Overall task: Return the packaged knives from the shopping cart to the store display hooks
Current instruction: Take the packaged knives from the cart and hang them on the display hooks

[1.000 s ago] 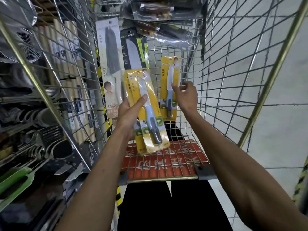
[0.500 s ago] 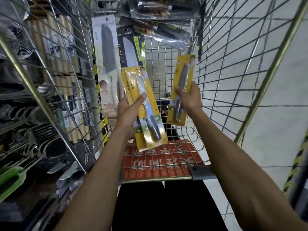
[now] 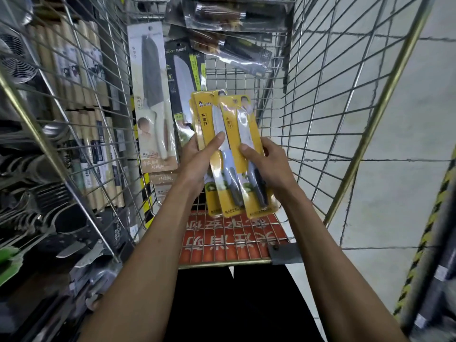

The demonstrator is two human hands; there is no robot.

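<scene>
Yellow carded knife packs fanned over wire shopping cart, gripped by left hand and right hand; white-carded knife pack, black-carded knife pack behind.

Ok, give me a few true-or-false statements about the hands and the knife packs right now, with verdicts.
1. Both hands hold the yellow knife packs. True.
2. The right hand is empty. False: its thumb presses on the front pack.
3. A white knife pack stands against the cart's left side. True.
4. The cart holds no other packs. False: dark packs lie at its far end.
5. The left hand grips a display hook. False: it holds the packs.
</scene>
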